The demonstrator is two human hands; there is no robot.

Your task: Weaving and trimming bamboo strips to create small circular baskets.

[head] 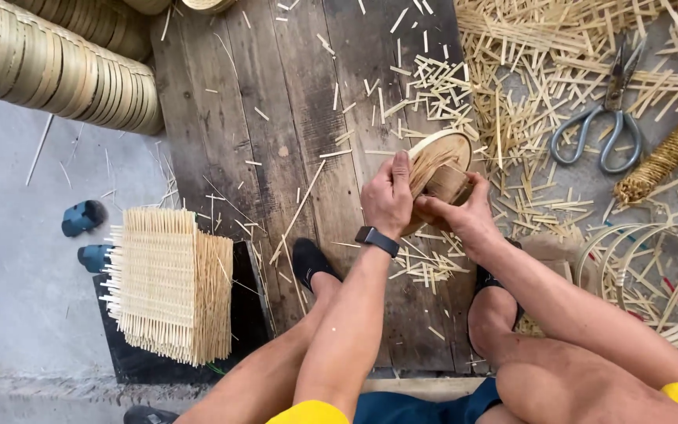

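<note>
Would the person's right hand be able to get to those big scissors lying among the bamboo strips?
Probably yes, once freed: the right hand grips the round bamboo frame, and the scissors lie uncovered on the strips on that same side.

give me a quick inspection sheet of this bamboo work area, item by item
surface: dark wooden planks on a grey concrete floor
job's things: small round bamboo frame, tilted, held in both hands above the planks
clutter: short bamboo offcuts scattered over the planks; scissors lying among loose strips on the right
grippers: left hand grips the frame's near side, smartwatch on that wrist; right hand holds it from below; both closed on it
cables: nothing seen
surroundings: stack of woven bamboo mats at left, rows of round frames top left, loose bamboo hoops at right, blue sandals on the concrete
</note>
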